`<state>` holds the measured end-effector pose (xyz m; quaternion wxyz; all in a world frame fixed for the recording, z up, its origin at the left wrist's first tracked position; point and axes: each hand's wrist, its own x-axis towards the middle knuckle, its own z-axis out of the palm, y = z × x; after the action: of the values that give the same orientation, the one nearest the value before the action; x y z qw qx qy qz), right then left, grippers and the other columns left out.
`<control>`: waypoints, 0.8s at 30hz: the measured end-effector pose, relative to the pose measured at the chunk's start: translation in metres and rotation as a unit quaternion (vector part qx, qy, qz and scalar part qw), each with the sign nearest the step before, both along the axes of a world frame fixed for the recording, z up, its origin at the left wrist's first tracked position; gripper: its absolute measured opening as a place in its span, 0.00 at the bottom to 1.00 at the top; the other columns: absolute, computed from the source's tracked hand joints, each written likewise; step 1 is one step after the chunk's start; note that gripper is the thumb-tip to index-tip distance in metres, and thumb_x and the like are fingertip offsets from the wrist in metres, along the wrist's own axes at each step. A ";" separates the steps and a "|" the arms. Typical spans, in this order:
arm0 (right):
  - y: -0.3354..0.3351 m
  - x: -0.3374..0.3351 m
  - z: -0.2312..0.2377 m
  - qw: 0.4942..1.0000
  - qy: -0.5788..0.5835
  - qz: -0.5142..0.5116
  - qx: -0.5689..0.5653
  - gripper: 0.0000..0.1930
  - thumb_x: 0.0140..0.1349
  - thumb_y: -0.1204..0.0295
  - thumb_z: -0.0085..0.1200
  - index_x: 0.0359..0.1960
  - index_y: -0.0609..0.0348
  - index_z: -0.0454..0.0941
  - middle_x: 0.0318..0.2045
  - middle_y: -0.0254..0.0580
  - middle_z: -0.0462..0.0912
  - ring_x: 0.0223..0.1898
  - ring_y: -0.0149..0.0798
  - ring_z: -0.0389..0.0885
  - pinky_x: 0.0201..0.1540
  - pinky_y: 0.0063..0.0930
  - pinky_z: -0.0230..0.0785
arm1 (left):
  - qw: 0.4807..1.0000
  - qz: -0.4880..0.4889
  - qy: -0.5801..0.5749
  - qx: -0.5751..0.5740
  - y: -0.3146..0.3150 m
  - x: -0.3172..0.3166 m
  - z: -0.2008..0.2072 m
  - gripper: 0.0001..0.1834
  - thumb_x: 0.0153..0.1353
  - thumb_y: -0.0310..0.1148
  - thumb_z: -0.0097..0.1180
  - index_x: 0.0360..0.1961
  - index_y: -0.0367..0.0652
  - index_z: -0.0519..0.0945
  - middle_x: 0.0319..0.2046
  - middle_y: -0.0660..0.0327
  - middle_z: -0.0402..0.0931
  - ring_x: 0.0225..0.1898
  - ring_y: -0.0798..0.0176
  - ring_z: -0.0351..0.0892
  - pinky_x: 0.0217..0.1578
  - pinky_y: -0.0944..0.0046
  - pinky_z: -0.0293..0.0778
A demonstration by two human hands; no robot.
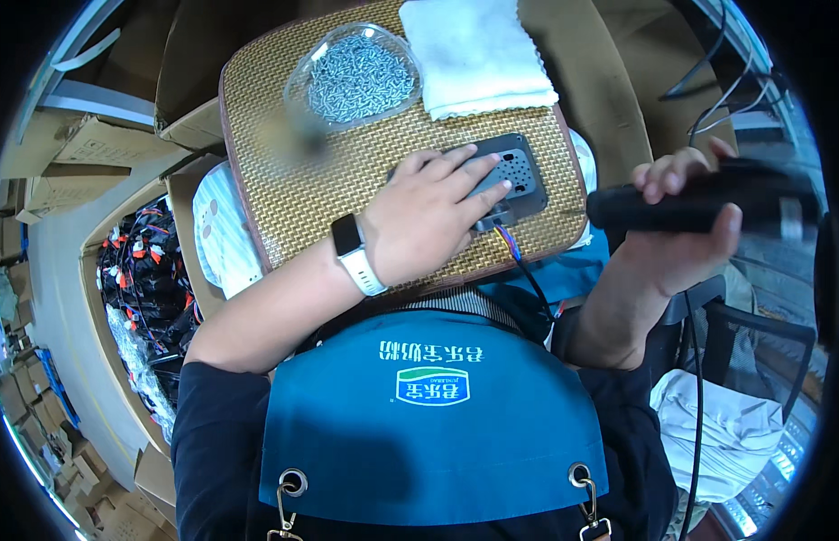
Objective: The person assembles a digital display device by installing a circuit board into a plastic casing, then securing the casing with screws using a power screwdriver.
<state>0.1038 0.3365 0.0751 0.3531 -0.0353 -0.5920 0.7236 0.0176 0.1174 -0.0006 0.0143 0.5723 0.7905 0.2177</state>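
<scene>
My left hand (428,212) lies with its fingers spread flat across a dark grey device housing (530,200), covering much of it. A round pattern of small holes shows on the housing beyond my fingertips. Coloured wires (507,242) run from its near edge into a black cable. To the right of the board, my right hand (686,203) is closed around a black cylindrical electric screwdriver (649,209), held level in the air and smeared by motion. Its tip points left, towards the housing.
The housing rests on a woven-mat board (298,216). On its far side are a clear tray of small screws (361,81) and a folded white cloth (478,54). Left stands a carton of black wired parts (149,270). A blurred dark shape (302,135) hangs near the tray.
</scene>
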 end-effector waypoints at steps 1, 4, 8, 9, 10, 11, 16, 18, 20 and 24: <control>0.001 0.001 -0.003 1.000 0.003 -0.001 -0.003 0.35 0.55 0.45 0.54 0.54 0.62 0.67 0.31 0.43 0.74 0.25 0.34 0.73 0.31 0.30 0.65 | 1.000 -0.001 0.003 -0.003 -0.003 -0.001 0.002 0.37 0.47 0.37 0.67 0.61 0.49 0.70 0.64 0.56 0.64 0.65 0.52 0.62 0.62 0.50 0.57; 0.011 0.010 -0.018 0.990 -0.080 0.068 0.090 0.43 0.53 0.46 0.60 0.58 0.72 0.62 0.56 0.64 0.68 0.21 0.31 0.77 0.22 0.18 0.67 | 0.998 0.038 0.035 0.041 -0.007 -0.002 0.020 0.38 0.41 0.31 0.68 0.60 0.57 0.73 0.63 0.57 0.66 0.65 0.52 0.63 0.61 0.50 0.57; 0.008 0.014 -0.034 0.952 -0.163 0.255 -0.046 0.45 0.49 0.52 0.65 0.61 0.74 0.63 0.56 0.59 0.73 0.21 0.33 0.79 0.26 0.22 0.72 | 0.984 0.074 0.134 0.093 -0.006 -0.009 0.020 0.34 0.42 0.30 0.66 0.55 0.64 0.78 0.62 0.60 0.69 0.63 0.52 0.66 0.59 0.51 0.55; 0.007 0.013 -0.039 0.942 -0.183 0.274 -0.055 0.46 0.48 0.52 0.66 0.62 0.73 0.62 0.54 0.56 0.75 0.20 0.32 0.79 0.26 0.21 0.72 | 0.984 0.069 0.136 0.093 -0.005 -0.010 0.021 0.34 0.42 0.30 0.66 0.55 0.64 0.78 0.62 0.60 0.69 0.63 0.52 0.66 0.59 0.51 0.55; 0.010 0.014 -0.043 0.919 -0.222 0.320 -0.067 0.46 0.48 0.51 0.66 0.62 0.73 0.63 0.49 0.52 0.79 0.21 0.31 0.78 0.26 0.21 0.71 | 0.987 0.061 0.123 0.086 -0.005 -0.011 0.022 0.33 0.43 0.29 0.65 0.55 0.64 0.78 0.62 0.59 0.68 0.63 0.52 0.66 0.59 0.50 0.55; 0.009 0.011 -0.044 0.916 -0.208 0.334 -0.085 0.46 0.49 0.51 0.65 0.62 0.74 0.63 0.43 0.51 0.81 0.22 0.31 0.78 0.25 0.22 0.71 | 0.989 0.055 0.109 0.079 -0.004 -0.012 0.023 0.33 0.44 0.29 0.64 0.56 0.64 0.78 0.62 0.59 0.68 0.63 0.51 0.66 0.59 0.50 0.55; -0.003 0.015 -0.061 0.902 -0.131 0.277 -0.303 0.34 0.57 0.55 0.61 0.60 0.64 0.68 0.58 0.53 0.73 0.22 0.34 0.78 0.24 0.24 0.72 | 0.993 0.047 0.070 0.085 -0.007 -0.019 0.018 0.31 0.47 0.31 0.63 0.56 0.66 0.78 0.64 0.54 0.64 0.63 0.43 0.60 0.59 0.46 0.55; -0.002 0.015 -0.069 0.894 -0.119 0.296 -0.316 0.34 0.58 0.54 0.59 0.61 0.61 0.67 0.61 0.53 0.70 0.22 0.34 0.77 0.25 0.25 0.73 | 0.991 0.065 0.071 0.093 -0.004 -0.017 0.020 0.32 0.44 0.31 0.65 0.54 0.69 0.79 0.64 0.56 0.64 0.62 0.44 0.61 0.57 0.46 0.58; -0.003 0.014 -0.071 0.884 -0.108 0.315 -0.329 0.33 0.59 0.53 0.58 0.61 0.59 0.66 0.64 0.52 0.67 0.22 0.34 0.76 0.26 0.25 0.74 | 0.989 0.086 0.071 0.101 -0.003 -0.017 0.020 0.33 0.40 0.32 0.67 0.52 0.71 0.80 0.63 0.57 0.65 0.61 0.45 0.62 0.56 0.45 0.61; -0.002 0.015 -0.076 0.862 -0.119 0.313 -0.381 0.41 0.58 0.47 0.57 0.68 0.56 0.56 0.61 0.45 0.71 0.21 0.31 0.73 0.26 0.24 0.70 | 0.972 0.184 0.063 0.130 -0.002 -0.014 0.019 0.37 0.39 0.33 0.70 0.57 0.60 0.76 0.63 0.50 0.61 0.61 0.42 0.61 0.58 0.45 0.59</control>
<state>0.1187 0.3346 -0.0006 -0.0061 -0.0658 -0.2878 0.9554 0.0038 0.1154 0.0179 -0.1510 0.4263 0.8464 0.2811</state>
